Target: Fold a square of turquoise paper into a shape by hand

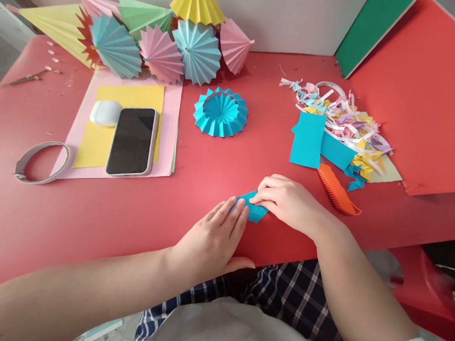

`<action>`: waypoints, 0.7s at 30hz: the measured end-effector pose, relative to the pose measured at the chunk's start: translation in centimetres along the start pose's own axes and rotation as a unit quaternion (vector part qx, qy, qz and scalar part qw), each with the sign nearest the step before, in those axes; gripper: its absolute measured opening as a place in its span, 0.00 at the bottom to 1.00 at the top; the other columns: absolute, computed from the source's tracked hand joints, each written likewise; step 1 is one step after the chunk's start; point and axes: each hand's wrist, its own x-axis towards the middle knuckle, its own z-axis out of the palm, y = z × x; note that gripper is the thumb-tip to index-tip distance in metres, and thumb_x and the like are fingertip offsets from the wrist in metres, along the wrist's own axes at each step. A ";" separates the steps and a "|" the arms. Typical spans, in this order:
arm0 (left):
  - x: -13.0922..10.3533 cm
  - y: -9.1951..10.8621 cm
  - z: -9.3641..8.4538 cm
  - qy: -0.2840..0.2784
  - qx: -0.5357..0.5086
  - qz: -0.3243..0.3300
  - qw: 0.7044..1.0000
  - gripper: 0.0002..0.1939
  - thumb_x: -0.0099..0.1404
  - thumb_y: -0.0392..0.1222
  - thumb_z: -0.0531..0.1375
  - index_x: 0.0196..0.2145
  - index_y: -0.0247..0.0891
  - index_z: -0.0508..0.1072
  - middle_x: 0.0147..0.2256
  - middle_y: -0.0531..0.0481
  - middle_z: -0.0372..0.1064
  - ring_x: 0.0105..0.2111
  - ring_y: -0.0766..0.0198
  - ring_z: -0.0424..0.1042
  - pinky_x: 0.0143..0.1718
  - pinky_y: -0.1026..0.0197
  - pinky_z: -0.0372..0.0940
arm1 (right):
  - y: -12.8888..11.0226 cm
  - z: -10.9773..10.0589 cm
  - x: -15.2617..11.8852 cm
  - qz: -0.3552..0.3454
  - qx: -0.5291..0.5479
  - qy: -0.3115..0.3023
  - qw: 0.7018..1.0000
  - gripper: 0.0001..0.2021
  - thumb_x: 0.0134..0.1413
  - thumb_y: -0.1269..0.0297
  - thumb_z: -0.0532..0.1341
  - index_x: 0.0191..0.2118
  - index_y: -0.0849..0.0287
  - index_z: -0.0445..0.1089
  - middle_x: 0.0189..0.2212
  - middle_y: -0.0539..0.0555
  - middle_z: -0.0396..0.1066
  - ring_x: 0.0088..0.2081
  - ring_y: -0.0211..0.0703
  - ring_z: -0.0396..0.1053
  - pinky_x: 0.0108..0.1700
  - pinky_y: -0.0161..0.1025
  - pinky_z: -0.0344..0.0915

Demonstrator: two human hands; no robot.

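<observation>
A small folded piece of blue paper [256,213] lies on the red table near its front edge. My left hand [216,233] rests on the paper's left end with its fingers stretched out flat and the thumb apart. At the upper right of the paper, my right hand [288,199] has its fingers curled together, with the fingertips pressing on it; whether they pinch an edge is hard to see. Beyond my hands sits a pleated blue paper rosette [220,113]. Right of them lie a blue paper rectangle [308,141] and an orange toothed cutter [337,191].
Pleated paper umbrellas [196,53] line the wall. A phone [132,142] and white earbud case [105,113] lie on yellow and pink sheets [167,135] at left, beside a tape ring [43,163]. Paper scraps [344,119] heap at right by a red board [423,101].
</observation>
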 end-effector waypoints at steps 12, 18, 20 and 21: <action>0.0 0.0 0.0 -0.001 -0.015 0.004 1.000 0.45 0.60 0.67 0.44 0.53 0.18 0.62 0.53 0.30 0.62 0.55 0.43 0.61 0.53 0.49 0.61 | 0.1 0.3 0.3 -0.004 0.019 0.015 1.000 0.09 0.57 0.69 0.55 0.35 0.57 0.73 0.32 0.52 0.70 0.36 0.40 0.63 0.39 0.37 0.60; 0.0 0.0 0.1 -0.004 -0.015 0.004 1.000 0.45 0.61 0.67 0.44 0.54 0.17 0.61 0.54 0.29 0.61 0.55 0.44 0.60 0.54 0.49 0.60 | -0.2 0.7 0.7 0.006 0.011 0.015 1.000 0.07 0.57 0.69 0.56 0.33 0.58 0.72 0.31 0.52 0.70 0.35 0.40 0.63 0.38 0.37 0.59; -0.1 0.0 0.1 -0.005 -0.018 0.004 1.000 0.44 0.61 0.66 0.44 0.54 0.18 0.60 0.54 0.29 0.60 0.56 0.45 0.60 0.54 0.49 0.60 | -0.1 0.6 0.7 0.009 0.018 0.011 1.000 0.07 0.57 0.69 0.56 0.33 0.58 0.72 0.31 0.52 0.70 0.35 0.40 0.63 0.38 0.37 0.60; -0.1 0.0 0.1 -0.006 -0.020 0.004 1.000 0.44 0.61 0.66 0.43 0.55 0.18 0.60 0.54 0.29 0.60 0.56 0.45 0.59 0.54 0.48 0.60 | -0.1 0.5 0.6 0.007 0.022 0.010 1.000 0.07 0.57 0.69 0.56 0.33 0.58 0.72 0.31 0.52 0.70 0.35 0.40 0.63 0.38 0.37 0.60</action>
